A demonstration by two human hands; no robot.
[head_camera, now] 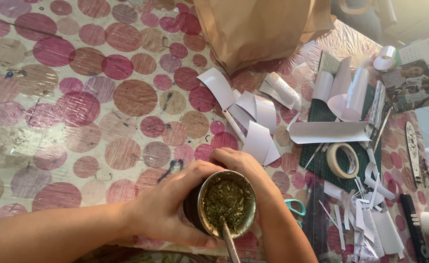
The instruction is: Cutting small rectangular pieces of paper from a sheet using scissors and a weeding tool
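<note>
While two hands [209,195] cup one herb-filled cup [226,203], one tape roll [343,160] lies nearby.

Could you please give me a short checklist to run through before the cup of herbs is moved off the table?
1. Grip: left hand and right hand both wrap the cup - ok.
2. Cup upright, herbs level below the rim - ok.
3. Metal straw sits in the herbs and leans toward the person - ok; its upper end is out of frame.
4. Liquid level in the cup - cannot tell.
5. Space beside the cup: scissors and paper scraps lie close on the right - not ok.
6. Tape roll on the green mat, apart from the hands - ok.
</note>
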